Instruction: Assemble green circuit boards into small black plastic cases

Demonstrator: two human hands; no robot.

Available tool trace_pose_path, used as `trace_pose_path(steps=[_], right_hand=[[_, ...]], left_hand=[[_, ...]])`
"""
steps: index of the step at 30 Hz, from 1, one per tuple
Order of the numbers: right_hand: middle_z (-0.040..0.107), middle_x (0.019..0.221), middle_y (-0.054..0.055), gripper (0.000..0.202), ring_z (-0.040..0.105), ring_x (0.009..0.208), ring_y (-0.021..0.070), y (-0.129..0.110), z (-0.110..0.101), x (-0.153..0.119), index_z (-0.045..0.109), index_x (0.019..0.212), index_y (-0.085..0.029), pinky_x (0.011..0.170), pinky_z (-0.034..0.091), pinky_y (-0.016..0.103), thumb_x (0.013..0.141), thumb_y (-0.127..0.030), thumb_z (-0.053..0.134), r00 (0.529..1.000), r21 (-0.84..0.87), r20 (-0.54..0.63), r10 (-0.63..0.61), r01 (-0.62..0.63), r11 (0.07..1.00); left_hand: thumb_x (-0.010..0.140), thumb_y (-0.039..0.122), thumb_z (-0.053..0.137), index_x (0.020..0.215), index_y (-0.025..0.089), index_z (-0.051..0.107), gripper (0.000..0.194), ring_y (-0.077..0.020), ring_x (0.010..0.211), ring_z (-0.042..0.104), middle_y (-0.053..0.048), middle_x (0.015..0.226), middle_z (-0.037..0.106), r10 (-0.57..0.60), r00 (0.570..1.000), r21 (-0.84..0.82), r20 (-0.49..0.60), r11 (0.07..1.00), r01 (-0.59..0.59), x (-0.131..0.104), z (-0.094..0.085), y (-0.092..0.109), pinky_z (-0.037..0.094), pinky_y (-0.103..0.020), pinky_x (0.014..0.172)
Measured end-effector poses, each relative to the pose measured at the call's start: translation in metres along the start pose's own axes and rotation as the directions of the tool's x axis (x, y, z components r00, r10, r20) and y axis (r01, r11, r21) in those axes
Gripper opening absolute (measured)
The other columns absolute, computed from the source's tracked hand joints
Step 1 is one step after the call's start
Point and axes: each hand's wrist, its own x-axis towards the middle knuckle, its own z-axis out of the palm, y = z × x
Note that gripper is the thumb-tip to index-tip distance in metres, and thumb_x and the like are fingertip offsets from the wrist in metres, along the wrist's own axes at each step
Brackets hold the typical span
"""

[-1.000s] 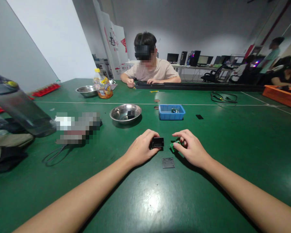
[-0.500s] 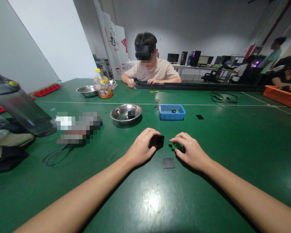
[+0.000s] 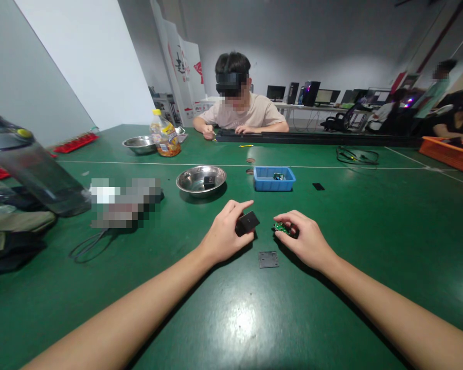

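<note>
A small black box (image 3: 248, 222) is held between the thumb and fingers of my left hand (image 3: 224, 232), whose index finger points out over it. My right hand (image 3: 304, 237) grips a green circuit board (image 3: 281, 227) by its sides, a short way to the right of the box. Between and just below the hands, a flat dark grey plate (image 3: 268, 259) lies on the green table (image 3: 231, 318). Beyond the hands stand a steel bowl (image 3: 189, 182) with a black part (image 3: 209, 182) in it and a blue bin (image 3: 273, 185) with small circuit parts inside.
A thin black piece (image 3: 318, 186) lies right of the bin. At the left are a large bottle (image 3: 50, 174) and a blurred-out object with a cable. A person (image 3: 241, 110) works across the table behind a long black bar (image 3: 316, 138). An orange crate (image 3: 447, 155) stands far right.
The black box has been tilted in my left hand, and the index finger has lifted off it. The circuit board has turned slightly in my right hand.
</note>
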Motion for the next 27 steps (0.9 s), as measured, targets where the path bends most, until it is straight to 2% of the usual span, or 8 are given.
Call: trace_pose_path(steps=[5, 12, 18, 20, 23, 27], right_hand=[[0.067, 0.089, 0.004, 0.017, 0.061, 0.076, 0.0185, 0.000, 0.000, 0.000, 0.071, 0.100, -0.021, 0.070, 0.050, 0.031, 0.084, -0.024, 0.066, 1.000, 0.000, -0.002, 0.007, -0.007, 1.000], [0.068, 0.092, 0.005, 0.018, 0.061, 0.081, 0.0200, 0.002, 0.001, 0.001, 0.072, 0.101, -0.021, 0.077, 0.050, 0.035, 0.084, -0.024, 0.068, 1.000, -0.006, -0.018, 0.024, -0.024, 1.000], [0.070, 0.099, 0.005, 0.020, 0.063, 0.080, 0.0195, 0.000, 0.000, 0.000, 0.071, 0.104, -0.022, 0.072, 0.051, 0.033, 0.084, -0.023, 0.069, 0.998, 0.065, -0.065, 0.023, -0.018, 0.998], [0.071, 0.100, 0.006, 0.020, 0.064, 0.081, 0.0203, -0.003, -0.002, -0.002, 0.071, 0.105, -0.023, 0.073, 0.053, 0.034, 0.085, -0.024, 0.069, 0.996, 0.066, -0.086, -0.027, 0.033, 0.997], [0.073, 0.103, 0.008, 0.020, 0.067, 0.088, 0.0226, -0.009, -0.004, -0.005, 0.069, 0.108, -0.023, 0.078, 0.055, 0.036, 0.087, -0.024, 0.070, 0.978, 0.035, -0.112, -0.174, 0.179, 0.983], [0.075, 0.105, 0.010, 0.021, 0.070, 0.098, 0.0241, -0.013, -0.004, -0.008, 0.067, 0.111, -0.023, 0.087, 0.056, 0.041, 0.090, -0.021, 0.069, 0.900, 0.012, -0.142, -0.412, 0.418, 0.908]], left_hand=[[0.081, 0.021, 0.068, 0.110, 0.020, 0.059, 0.030, -0.0209, 0.092, 0.064, -0.005, 0.102, 0.066, -0.002, 0.999, -0.021, -0.034, 1.000, 0.001, 0.001, 0.001, -0.001, 0.055, -0.035, 0.084], [0.084, 0.020, 0.064, 0.117, 0.019, 0.059, 0.033, -0.0221, 0.098, 0.063, -0.007, 0.107, 0.064, 0.054, 0.998, -0.004, -0.027, 0.999, -0.054, 0.001, 0.000, -0.001, 0.054, -0.036, 0.086], [0.074, 0.014, 0.064, 0.098, 0.019, 0.053, 0.026, -0.0189, 0.086, 0.063, -0.003, 0.095, 0.063, -0.016, 0.998, -0.059, -0.065, 0.998, 0.013, 0.001, 0.000, 0.000, 0.053, -0.033, 0.079], [0.072, 0.014, 0.065, 0.098, 0.020, 0.052, 0.029, -0.0186, 0.084, 0.065, -0.002, 0.093, 0.065, -0.041, 0.998, -0.097, -0.043, 0.995, 0.037, 0.001, 0.000, 0.000, 0.052, -0.032, 0.078], [0.070, 0.013, 0.065, 0.100, 0.021, 0.053, 0.033, -0.0199, 0.090, 0.068, -0.002, 0.098, 0.070, -0.034, 0.999, -0.159, 0.026, 0.987, 0.038, 0.001, -0.002, 0.003, 0.052, -0.034, 0.083], [0.072, 0.011, 0.065, 0.098, 0.021, 0.052, 0.031, -0.0206, 0.097, 0.069, -0.006, 0.109, 0.073, -0.004, 0.993, -0.264, 0.120, 0.964, 0.036, 0.000, -0.004, 0.008, 0.053, -0.034, 0.087]])
